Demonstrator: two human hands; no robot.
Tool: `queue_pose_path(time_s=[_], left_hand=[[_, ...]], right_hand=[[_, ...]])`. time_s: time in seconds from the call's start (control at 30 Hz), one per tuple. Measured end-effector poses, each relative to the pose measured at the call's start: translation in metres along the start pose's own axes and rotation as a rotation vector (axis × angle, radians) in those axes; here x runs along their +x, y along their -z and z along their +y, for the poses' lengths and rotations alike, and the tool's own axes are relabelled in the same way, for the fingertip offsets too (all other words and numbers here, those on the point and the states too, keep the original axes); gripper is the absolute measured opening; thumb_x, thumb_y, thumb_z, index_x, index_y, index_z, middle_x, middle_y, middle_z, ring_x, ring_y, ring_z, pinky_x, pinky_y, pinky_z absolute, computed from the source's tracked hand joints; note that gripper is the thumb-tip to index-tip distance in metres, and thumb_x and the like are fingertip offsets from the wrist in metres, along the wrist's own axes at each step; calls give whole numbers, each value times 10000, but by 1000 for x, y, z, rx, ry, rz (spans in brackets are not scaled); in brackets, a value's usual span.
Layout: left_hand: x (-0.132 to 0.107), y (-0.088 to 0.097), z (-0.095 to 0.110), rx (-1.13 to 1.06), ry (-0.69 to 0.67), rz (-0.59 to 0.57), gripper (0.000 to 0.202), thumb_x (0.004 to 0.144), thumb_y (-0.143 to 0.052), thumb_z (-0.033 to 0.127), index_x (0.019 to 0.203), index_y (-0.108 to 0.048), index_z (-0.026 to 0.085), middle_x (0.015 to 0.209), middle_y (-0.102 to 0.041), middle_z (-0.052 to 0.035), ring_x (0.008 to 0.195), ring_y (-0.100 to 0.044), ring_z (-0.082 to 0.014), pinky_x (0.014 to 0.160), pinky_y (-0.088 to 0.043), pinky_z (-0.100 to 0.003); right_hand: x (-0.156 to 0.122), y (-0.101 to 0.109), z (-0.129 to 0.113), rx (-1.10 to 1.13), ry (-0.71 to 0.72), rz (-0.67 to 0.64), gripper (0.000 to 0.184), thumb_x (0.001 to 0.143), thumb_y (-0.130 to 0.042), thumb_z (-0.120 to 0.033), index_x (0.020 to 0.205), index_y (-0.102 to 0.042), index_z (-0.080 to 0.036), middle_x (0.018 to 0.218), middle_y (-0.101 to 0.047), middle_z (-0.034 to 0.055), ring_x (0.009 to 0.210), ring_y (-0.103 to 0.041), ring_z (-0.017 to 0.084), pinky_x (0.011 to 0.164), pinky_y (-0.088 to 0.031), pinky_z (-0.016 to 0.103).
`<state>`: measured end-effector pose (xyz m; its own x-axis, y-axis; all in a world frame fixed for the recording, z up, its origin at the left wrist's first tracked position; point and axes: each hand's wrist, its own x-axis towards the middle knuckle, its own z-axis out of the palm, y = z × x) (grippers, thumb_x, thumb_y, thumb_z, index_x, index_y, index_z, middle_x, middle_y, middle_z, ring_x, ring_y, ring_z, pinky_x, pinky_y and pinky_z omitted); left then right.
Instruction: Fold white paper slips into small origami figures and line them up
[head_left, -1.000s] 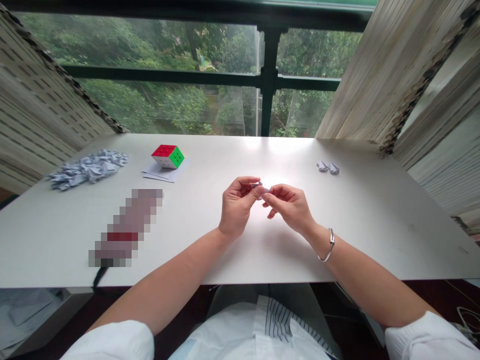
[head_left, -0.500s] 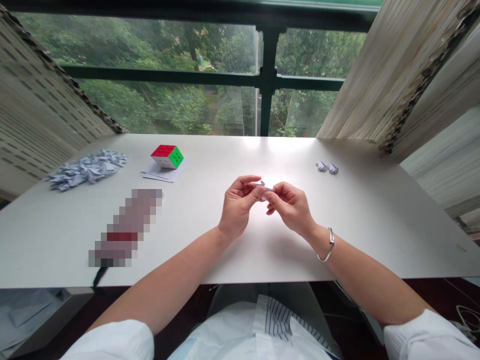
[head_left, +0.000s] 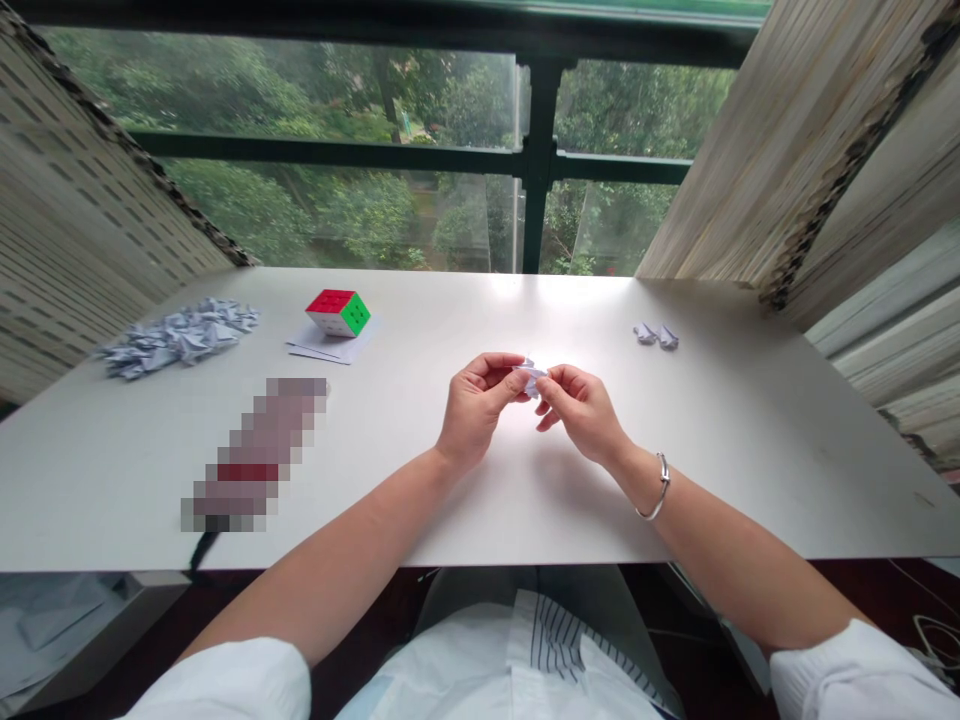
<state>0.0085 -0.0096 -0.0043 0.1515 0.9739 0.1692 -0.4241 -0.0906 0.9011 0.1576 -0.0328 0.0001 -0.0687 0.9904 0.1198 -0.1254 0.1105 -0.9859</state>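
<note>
Above the middle of the white table [head_left: 390, 510], a small folded piece of white paper [head_left: 533, 379] is pinched between both hands. My left hand [head_left: 480, 405] grips its left side with thumb and fingers, and my right hand [head_left: 581, 408] pinches its right side. Fingers hide part of the paper, so its full shape is not plain. Two small folded paper pieces [head_left: 656, 336] lie at the back right. A heap of similar folded paper pieces [head_left: 180, 337] sits at the far left.
A puzzle cube [head_left: 339, 313] rests on flat white paper sheets [head_left: 330, 348] at the back left. Nearer stands a blurred-out long item [head_left: 255, 455] with a dark strap [head_left: 201, 552] over the front edge. Behind the table are a window [head_left: 450, 215] and curtains [head_left: 712, 150].
More of the folded paper shows between my fingers, and my right fingers have shifted slightly to the right. The view has moved a little; the other things lie as before.
</note>
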Motion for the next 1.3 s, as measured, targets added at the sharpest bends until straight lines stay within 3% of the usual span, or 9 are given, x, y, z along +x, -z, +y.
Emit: queue_pose_path(time_s=[0.17, 0.3, 0.47, 0.57, 0.7, 0.9, 1.3], left_hand=[[2, 0, 3, -56, 47, -45, 352, 700, -836, 302, 1009, -733, 169, 922, -746, -64, 781, -688, -149, 759, -559, -288], [6, 2, 3, -90, 70, -16, 340, 695, -839, 292, 994, -735, 170, 926, -748, -60, 788, -692, -151, 758, -559, -290], [9, 4, 4, -90, 74, 24, 352, 681, -847, 291, 985, -726, 161, 903, -745, -56, 796, -698, -158, 746, -557, -287], [9, 4, 4, -93, 86, 14, 370, 681, -850, 293, 997, -720, 151, 879, -741, -57, 806, -703, -169, 763, -559, -302], [8, 4, 3, -75, 112, -23, 383, 694, -845, 295, 1022, -720, 143, 878, -742, -69, 799, -701, -167, 779, -563, -311], [7, 4, 1, -61, 116, -58, 396, 710, -834, 318, 1053, -719, 156, 898, -748, -74, 817, -705, -172, 807, -565, -325], [11, 8, -7, -54, 148, -25, 376, 768, -778, 411, 1033, -714, 152, 886, -747, -75, 790, -707, -154, 787, -564, -300]], right_hand=[[1, 0, 2, 67, -8, 66, 379, 752, -740, -519, 781, -594, -170, 682, -587, -19, 584, -593, 108, 447, -563, 225], [1, 2, 3, -33, 16, 80, 384, 758, -735, -526, 834, -614, -171, 769, -625, 13, 655, -627, 133, 469, -564, 233], [-1, 5, 5, -360, 257, 220, 448, 757, -748, -507, 1061, -591, -217, 970, -594, 34, 719, -626, 139, 480, -544, 239], [-2, 6, 7, -558, 397, 195, 502, 792, -726, -486, 1200, -561, -246, 1017, -576, 47, 750, -639, 154, 488, -535, 249], [-3, 8, 10, -697, 456, 155, 435, 837, -687, -464, 1194, -576, -240, 1009, -596, 64, 755, -647, 170, 532, -554, 283], [-1, 9, 11, -726, 468, 160, 318, 861, -663, -399, 1114, -601, -217, 978, -612, 64, 731, -647, 163, 555, -553, 289], [1, 8, 9, -632, 434, 165, 311, 852, -672, -403, 1086, -602, -210, 969, -623, 62, 735, -635, 163, 595, -557, 304]])
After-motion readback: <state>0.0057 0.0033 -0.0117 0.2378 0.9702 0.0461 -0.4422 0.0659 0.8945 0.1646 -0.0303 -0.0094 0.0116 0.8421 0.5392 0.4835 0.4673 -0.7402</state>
